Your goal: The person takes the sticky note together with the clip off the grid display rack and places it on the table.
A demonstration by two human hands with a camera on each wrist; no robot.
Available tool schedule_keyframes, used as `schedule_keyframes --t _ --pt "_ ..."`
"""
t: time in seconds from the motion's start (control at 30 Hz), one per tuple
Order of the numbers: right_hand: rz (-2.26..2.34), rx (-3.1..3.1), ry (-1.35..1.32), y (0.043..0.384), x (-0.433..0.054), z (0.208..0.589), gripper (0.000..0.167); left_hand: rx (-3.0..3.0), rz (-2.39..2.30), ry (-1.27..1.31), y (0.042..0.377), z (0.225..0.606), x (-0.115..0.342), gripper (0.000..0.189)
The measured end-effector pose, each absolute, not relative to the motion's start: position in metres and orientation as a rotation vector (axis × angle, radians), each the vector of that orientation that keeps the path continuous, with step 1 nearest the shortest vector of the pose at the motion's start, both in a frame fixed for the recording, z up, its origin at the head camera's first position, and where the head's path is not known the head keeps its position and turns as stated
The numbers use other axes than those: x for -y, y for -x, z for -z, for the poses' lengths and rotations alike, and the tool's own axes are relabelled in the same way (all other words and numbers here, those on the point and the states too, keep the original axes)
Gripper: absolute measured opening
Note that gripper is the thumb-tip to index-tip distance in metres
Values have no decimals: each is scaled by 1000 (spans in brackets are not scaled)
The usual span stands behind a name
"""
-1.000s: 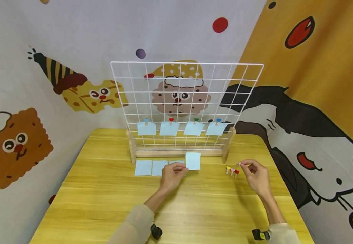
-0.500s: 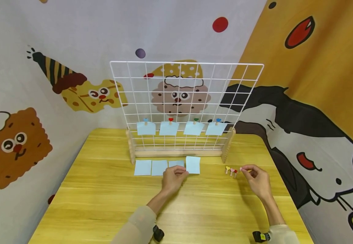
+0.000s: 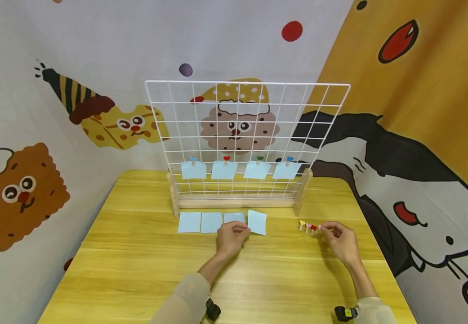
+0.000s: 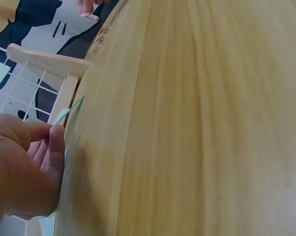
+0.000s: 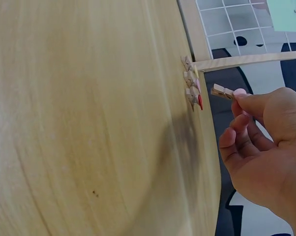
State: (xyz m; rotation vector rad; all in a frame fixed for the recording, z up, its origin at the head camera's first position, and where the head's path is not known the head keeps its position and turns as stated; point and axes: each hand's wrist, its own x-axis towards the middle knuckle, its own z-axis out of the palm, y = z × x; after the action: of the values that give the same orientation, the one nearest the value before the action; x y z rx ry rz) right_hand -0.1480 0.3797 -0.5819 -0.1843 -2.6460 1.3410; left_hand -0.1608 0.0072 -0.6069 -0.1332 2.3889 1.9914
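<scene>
My left hand [image 3: 230, 240] pinches the left edge of a light blue paper note [image 3: 257, 222], which tilts up from the table. To its left lie more blue notes in a row, a first note [image 3: 189, 222], a second note [image 3: 211, 222] and a third note [image 3: 234, 217] partly covered by the hand. In the right wrist view, my right hand [image 5: 258, 132] pinches a small wooden clothespin [image 5: 222, 92] between thumb and index finger, above the table. Just left of that hand, a yellow heart clothespin [image 3: 301, 223], a pink one and a red heart clothespin [image 3: 313, 228] lie together.
Behind the notes stands a white wire grid [image 3: 238, 112] on a wooden base [image 3: 237, 203]. Several blue notes, such as one hanging note [image 3: 224, 170], are clipped along it with heart clothespins. A printed cloth [image 3: 108, 45] hangs behind the wooden table [image 3: 274, 279].
The left hand has lowered the pinched note toward the table, at the right end of the row. My right hand has come down slightly, still pinching the clothespin.
</scene>
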Motion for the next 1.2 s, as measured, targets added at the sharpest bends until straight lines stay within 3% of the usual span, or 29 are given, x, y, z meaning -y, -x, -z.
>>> schedule_keyframes --t 0.3,1.2 --pt "-1351 2690 208 153 -384 589 23 -2346 -2002 283 160 608 -13 6" --pt "-1182 2868 277 165 -394 597 25 -2317 -2042 281 155 609 -18 7"
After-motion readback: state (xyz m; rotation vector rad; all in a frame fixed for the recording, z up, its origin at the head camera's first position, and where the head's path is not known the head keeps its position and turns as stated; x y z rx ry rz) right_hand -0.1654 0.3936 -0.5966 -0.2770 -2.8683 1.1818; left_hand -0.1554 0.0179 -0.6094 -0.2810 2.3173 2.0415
